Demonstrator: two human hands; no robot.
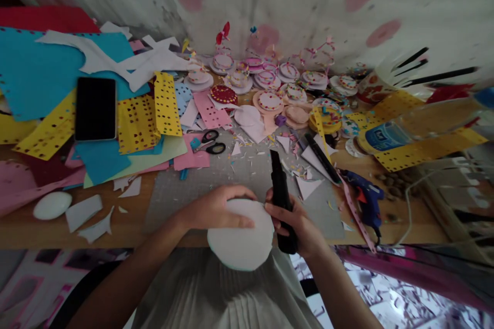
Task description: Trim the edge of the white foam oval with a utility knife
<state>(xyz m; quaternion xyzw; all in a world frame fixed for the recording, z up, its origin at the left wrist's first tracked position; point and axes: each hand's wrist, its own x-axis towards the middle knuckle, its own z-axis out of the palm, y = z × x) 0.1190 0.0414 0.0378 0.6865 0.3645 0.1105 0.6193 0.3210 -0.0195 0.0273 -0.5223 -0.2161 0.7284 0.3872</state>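
Observation:
A round white foam disc (pixel 241 244) with a thin green line along its lower rim is at the table's front edge. My left hand (pixel 226 211) is closed on it, thumb lying across the top face and the other fingers curled over the far side. In my right hand (pixel 291 218) is a black utility knife (pixel 283 190), held upright with its tip pointing away from me. The fingertips of that hand are close to the disc's right edge; whether they touch it I cannot tell. Beneath both hands lies a grey cutting mat (pixel 177 216) strewn with scraps.
Small decorated paper hats (pixel 270 102) crowd the back. Scissors (pixel 212 143), a black pen (pixel 322 157), a blue glue gun (pixel 365 198) and a plastic bottle (pixel 420 121) lie around the mat. At left, a phone (pixel 95 109) rests on coloured sheets (pixel 50 72), near a white oval (pixel 52 205).

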